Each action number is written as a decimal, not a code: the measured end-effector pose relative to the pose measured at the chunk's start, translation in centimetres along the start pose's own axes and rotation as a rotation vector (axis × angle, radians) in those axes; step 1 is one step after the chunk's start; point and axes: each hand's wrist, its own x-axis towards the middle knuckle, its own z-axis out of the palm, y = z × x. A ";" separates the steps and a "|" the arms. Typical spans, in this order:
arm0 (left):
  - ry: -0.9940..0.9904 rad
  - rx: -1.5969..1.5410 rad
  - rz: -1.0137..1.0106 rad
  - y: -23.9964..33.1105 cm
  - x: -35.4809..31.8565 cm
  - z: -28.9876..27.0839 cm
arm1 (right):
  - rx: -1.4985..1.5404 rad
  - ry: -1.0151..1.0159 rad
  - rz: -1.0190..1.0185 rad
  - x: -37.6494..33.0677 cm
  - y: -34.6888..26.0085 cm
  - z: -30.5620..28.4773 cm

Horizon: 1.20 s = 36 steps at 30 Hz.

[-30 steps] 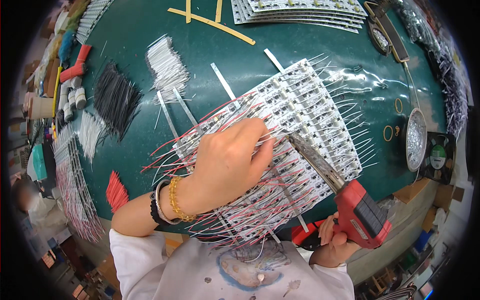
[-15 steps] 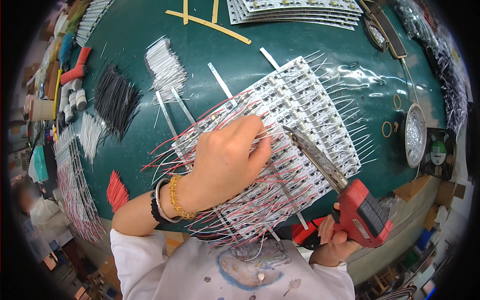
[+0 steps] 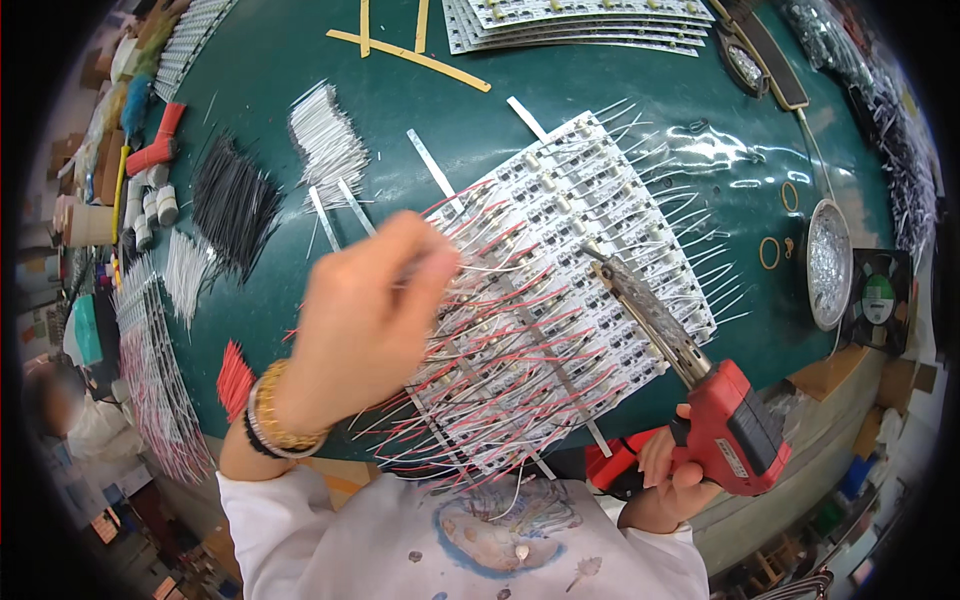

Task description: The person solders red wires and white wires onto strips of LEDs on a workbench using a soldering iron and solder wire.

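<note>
the left hand (image 3: 370, 315) is above the near left side of the white circuit board panel (image 3: 562, 215), which lies at a slant on the green counter (image 3: 260, 50). its grip looks narrow, thumb and fingers drawn together, but the hand is blurred and one cannot tell whether a wire sits between them. the right hand (image 3: 675, 475) has its grip wrapped around the handle of a red and black soldering gun (image 3: 735, 430), whose tip points at the panel's middle rows.

red and white wires (image 3: 500, 350) crowd the panel's nearer part; short white leads (image 3: 725, 268) fringe its right edge. a pile of white wires (image 3: 328, 135) and a pile of black wires (image 3: 235, 205) lie to the left.

the step in hand seems to be joining wires to the panel, between two joints. the next move seems to call for a wire end held steady at a pad beside the tip, fingers clear of the heat.
</note>
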 end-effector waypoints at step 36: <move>0.027 0.200 0.263 -1.0 2.0 3.2 | 0.026 0.027 -0.011 -0.3 0.7 -0.5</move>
